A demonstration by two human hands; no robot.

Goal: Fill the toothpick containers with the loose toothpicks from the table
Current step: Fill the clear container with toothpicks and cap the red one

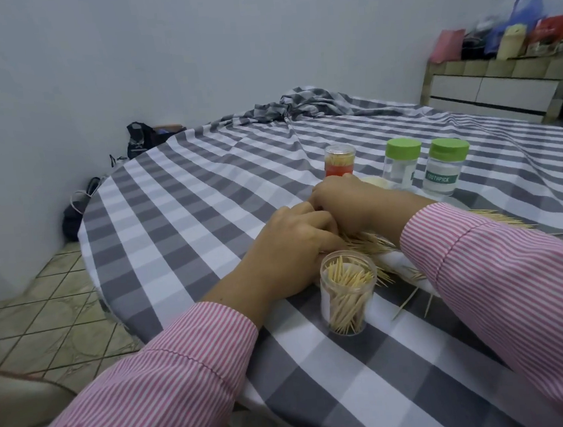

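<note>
Head view: both hands meet over the loose toothpicks (373,244), left hand (289,246) and right hand (350,201) with fingers curled together, apparently gathering a bundle. Just near of the left hand stands the open container (347,295), upright, partly filled.

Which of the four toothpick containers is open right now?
The clear lidless container nearest the person, beside the left hand, part-filled with toothpicks. The red-based one and both green-lidded jars are capped.
</note>
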